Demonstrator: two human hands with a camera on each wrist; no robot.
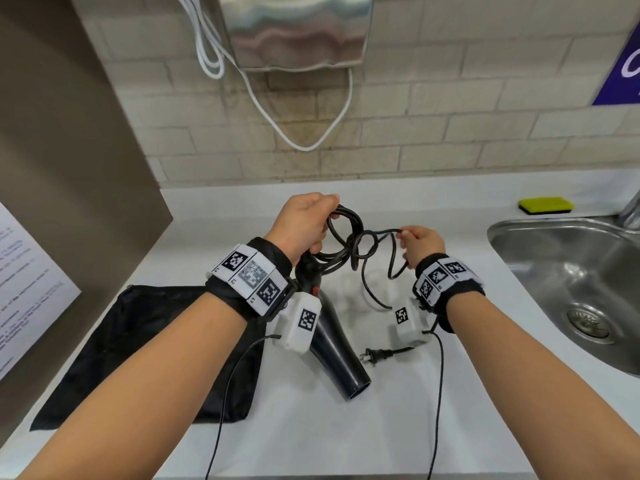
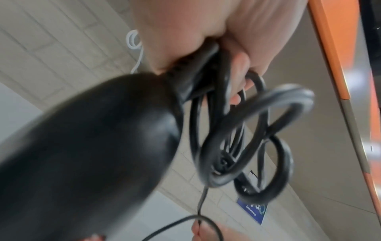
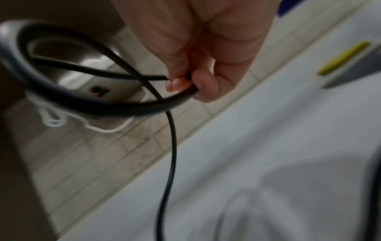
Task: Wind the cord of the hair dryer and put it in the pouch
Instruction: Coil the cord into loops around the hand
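Note:
My left hand (image 1: 308,220) grips the black hair dryer (image 1: 337,355) by its handle together with several wound loops of the black cord (image 1: 346,233). The dryer's nozzle points down toward me over the counter. In the left wrist view the dryer body (image 2: 86,146) fills the lower left and the cord loops (image 2: 237,130) hang from my fingers (image 2: 239,78). My right hand (image 1: 420,242) pinches a further stretch of cord (image 3: 103,104) between thumb and fingers (image 3: 179,84). The plug (image 1: 379,354) lies on the counter. The black pouch (image 1: 138,355) lies flat at the left.
A steel sink (image 1: 571,289) is set into the white counter (image 1: 346,427) at the right, with a yellow sponge (image 1: 545,205) behind it. A steel wall unit (image 1: 294,29) with white cables (image 1: 311,140) hangs on the tiled wall. A printed sheet (image 1: 24,289) leans at the left.

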